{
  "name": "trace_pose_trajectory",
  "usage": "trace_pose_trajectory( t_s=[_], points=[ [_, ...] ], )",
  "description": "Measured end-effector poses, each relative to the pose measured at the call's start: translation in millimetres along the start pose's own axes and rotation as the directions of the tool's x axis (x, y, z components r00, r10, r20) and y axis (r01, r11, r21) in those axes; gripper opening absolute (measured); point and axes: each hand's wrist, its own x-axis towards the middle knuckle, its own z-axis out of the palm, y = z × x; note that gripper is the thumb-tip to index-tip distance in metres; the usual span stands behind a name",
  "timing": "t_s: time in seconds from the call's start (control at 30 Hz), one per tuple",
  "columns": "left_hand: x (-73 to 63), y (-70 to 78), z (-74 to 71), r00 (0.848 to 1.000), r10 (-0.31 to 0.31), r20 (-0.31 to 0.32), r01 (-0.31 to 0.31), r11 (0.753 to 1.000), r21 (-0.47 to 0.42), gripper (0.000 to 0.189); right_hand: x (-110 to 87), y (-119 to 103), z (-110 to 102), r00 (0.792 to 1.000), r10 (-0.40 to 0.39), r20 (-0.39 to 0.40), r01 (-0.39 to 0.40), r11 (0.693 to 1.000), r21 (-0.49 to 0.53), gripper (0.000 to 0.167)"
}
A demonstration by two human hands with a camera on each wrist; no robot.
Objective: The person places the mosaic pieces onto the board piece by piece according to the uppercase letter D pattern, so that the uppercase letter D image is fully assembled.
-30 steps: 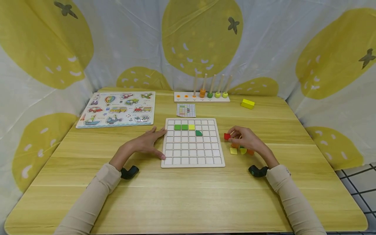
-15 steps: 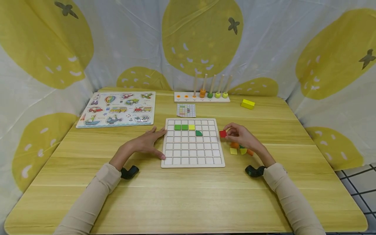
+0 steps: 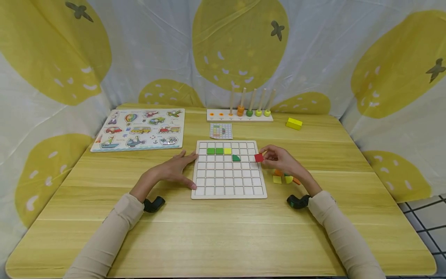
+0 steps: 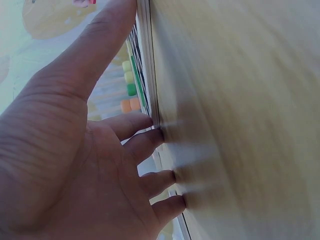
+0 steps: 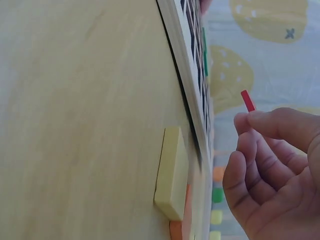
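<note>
A white grid board [image 3: 230, 195] lies mid-table. In it sit two green squares [image 3: 215, 151], a yellow square [image 3: 227, 151] and a dark green quarter-circle tile [image 3: 235, 158]. My right hand [image 3: 281, 159] pinches a red square tile [image 3: 259, 157] between thumb and fingertip, over the board's right edge; the right wrist view shows this tile [image 5: 248, 100] edge-on, raised above the board. My left hand [image 3: 174, 169] rests at the board's left edge, thumb and fingers spread. In the left wrist view, the fingertips [image 4: 159, 135] touch the board's side and the table.
Right of the board lie a pale yellow square [image 3: 277, 179], a yellow-green rounded piece [image 3: 289, 179] and orange pieces [image 3: 296, 181]. Behind the board are a pattern card [image 3: 221, 131] and a peg stand with rings [image 3: 239, 115]. A vehicle puzzle [image 3: 139, 130] and a yellow block [image 3: 294, 123] stand further off.
My right hand has carried the red tile leftward from beside the loose pieces to over the board's right edge. The left hand has stayed in place.
</note>
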Motion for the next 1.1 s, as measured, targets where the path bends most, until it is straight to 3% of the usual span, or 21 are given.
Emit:
trace_pose_trajectory(
  t_s=[0.43, 1.1],
  points=[
    [1.0, -2.0, 0.4, 1.000, -0.008, 0.000, 0.008, 1.000, -0.003, 0.114, 16.4, -9, 16, 0.999, -0.038, 0.028, 0.038, 0.999, 0.000, 0.027],
    [2.0, -2.5, 1.1, 1.000, -0.001, 0.000, 0.001, 1.000, -0.001, 0.114, 37.4, -19, 40, 0.989, 0.011, 0.150, -0.015, 1.000, 0.021, 0.030]
  ],
)
